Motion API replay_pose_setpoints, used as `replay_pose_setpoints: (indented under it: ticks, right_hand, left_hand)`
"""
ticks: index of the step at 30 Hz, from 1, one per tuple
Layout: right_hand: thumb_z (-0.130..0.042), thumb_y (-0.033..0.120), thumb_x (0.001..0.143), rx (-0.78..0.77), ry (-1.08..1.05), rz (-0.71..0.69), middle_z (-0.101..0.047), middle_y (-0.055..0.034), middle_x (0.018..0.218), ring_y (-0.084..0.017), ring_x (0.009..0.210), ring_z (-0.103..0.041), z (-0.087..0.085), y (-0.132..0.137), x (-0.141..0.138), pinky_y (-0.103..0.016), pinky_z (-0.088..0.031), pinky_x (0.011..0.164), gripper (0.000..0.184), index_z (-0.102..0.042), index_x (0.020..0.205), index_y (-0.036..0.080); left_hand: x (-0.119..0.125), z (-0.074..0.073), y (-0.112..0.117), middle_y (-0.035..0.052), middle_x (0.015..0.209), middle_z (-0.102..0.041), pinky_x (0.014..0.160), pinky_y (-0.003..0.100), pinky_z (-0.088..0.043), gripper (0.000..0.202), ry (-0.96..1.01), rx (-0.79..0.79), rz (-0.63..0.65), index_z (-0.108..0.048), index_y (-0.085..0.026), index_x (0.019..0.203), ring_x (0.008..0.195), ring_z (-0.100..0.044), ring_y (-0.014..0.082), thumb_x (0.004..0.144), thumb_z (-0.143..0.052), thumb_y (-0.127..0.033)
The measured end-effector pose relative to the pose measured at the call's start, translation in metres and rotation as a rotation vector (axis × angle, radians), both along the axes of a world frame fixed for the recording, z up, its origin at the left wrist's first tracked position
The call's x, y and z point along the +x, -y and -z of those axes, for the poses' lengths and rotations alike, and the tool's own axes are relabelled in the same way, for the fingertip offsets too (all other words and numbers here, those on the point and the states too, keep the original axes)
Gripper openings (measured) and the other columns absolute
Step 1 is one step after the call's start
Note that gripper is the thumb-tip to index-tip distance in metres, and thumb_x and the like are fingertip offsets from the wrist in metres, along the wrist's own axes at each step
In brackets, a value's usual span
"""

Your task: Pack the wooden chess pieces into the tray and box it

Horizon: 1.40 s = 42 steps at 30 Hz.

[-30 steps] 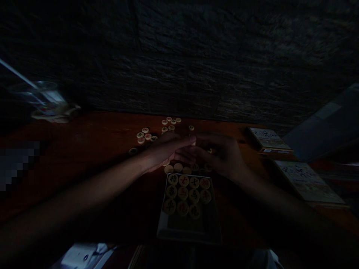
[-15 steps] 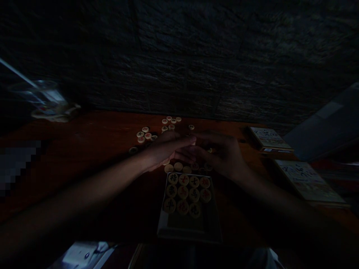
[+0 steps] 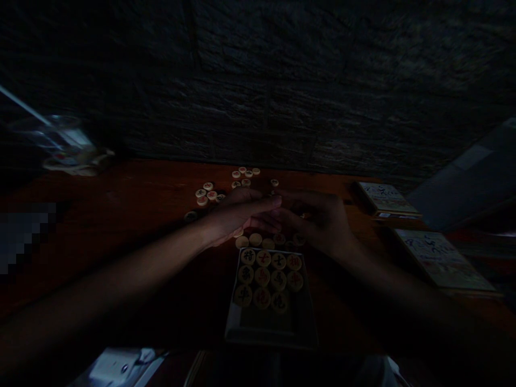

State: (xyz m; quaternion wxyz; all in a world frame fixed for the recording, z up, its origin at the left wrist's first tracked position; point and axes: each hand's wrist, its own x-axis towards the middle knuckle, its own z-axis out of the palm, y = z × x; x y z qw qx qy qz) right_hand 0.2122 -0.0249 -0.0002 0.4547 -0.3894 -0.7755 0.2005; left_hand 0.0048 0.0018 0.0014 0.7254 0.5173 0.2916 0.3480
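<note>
My left hand (image 3: 244, 212) and my right hand (image 3: 322, 217) meet over the loose xiangqi pieces, just beyond an open box (image 3: 266, 320). The left thumb and fingers point right and touch the bent fingertips of the right hand. Whatever lies between the fingertips is too dark to make out. Round wooden pieces with red and black characters, such as a black one (image 3: 248, 256), sit in rows in the box. Face-down pieces (image 3: 255, 239) lie along its far edge. Some pieces under my hands are partly hidden.
More pieces (image 3: 212, 195) are scattered toward the stone wall (image 3: 258, 118). Two flat printed boxes (image 3: 441, 258) lie on the right of the wooden table (image 3: 157, 177). A clear cup with a straw (image 3: 66, 142) stands far left. A grey panel (image 3: 467, 177) leans at the right.
My hands stay together in nearly the same place. A small pale edge between the fingertips earlier is now harder to see. The pieces in the box have not changed.
</note>
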Motion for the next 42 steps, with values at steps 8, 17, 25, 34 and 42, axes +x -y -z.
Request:
replay_pose_setpoints:
  ticks: [8, 17, 25, 34, 42]
  right_hand:
    - [-0.077, 0.03, 0.092, -0.003, 0.018, -0.019, -0.085, -0.0052, 0.099, -0.019, 0.075, -0.077, 0.0013, -0.0006, 0.0014, -0.028, -0.058, 0.064, 0.039, -0.077, 0.131, 0.022]
    - [-0.077, 0.031, 0.093, 0.035, 0.033, -0.028, -0.084, -0.0057, 0.107, -0.019, 0.08, -0.078, 0.003, -0.0006, 0.0028, -0.029, -0.059, 0.066, 0.038, -0.077, 0.13, 0.024]
    - [-0.078, 0.029, 0.093, 0.057, 0.037, -0.023, -0.083, -0.0057, 0.108, -0.017, 0.077, -0.076, 0.0016, -0.0015, 0.0018, -0.027, -0.057, 0.065, 0.035, -0.078, 0.127, 0.022]
    - [-0.077, 0.029, 0.092, 0.071, 0.046, -0.022, -0.082, -0.0064, 0.112, -0.016, 0.077, -0.074, -0.0006, -0.0002, 0.0023, -0.028, -0.058, 0.065, 0.036, -0.077, 0.128, 0.025]
    - [-0.078, 0.029, 0.092, 0.108, 0.04, -0.048, -0.081, -0.0065, 0.104, -0.015, 0.075, -0.073, -0.002, -0.0008, 0.0011, -0.027, -0.057, 0.068, 0.033, -0.079, 0.125, 0.022]
  left_hand:
    - [-0.0006, 0.0005, -0.0007, 0.0143, 0.083, -0.081, 0.072, 0.029, -0.064, 0.032, 0.012, -0.002, 0.032, -0.08, -0.009, 0.088, 0.072, -0.079, 0.0198, 0.087, -0.085, -0.041]
    - [-0.0006, 0.0003, -0.0013, 0.015, 0.083, -0.081, 0.072, 0.03, -0.065, 0.04, 0.0, -0.015, 0.043, -0.08, -0.008, 0.09, 0.071, -0.079, 0.0209, 0.084, -0.086, -0.048]
    - [-0.0016, 0.0002, -0.0013, 0.0144, 0.082, -0.081, 0.073, 0.029, -0.064, 0.037, -0.011, 0.004, 0.029, -0.079, -0.007, 0.088, 0.074, -0.079, 0.02, 0.084, -0.087, -0.043]
    - [-0.0013, -0.0019, 0.0001, 0.0149, 0.082, -0.081, 0.073, 0.03, -0.064, 0.036, -0.004, 0.009, 0.021, -0.079, -0.007, 0.087, 0.074, -0.078, 0.0202, 0.084, -0.087, -0.042]
    - [-0.0014, 0.0012, -0.0022, 0.0156, 0.084, -0.081, 0.075, 0.032, -0.065, 0.04, 0.008, -0.001, 0.03, -0.079, -0.007, 0.091, 0.074, -0.079, 0.0212, 0.083, -0.086, -0.046]
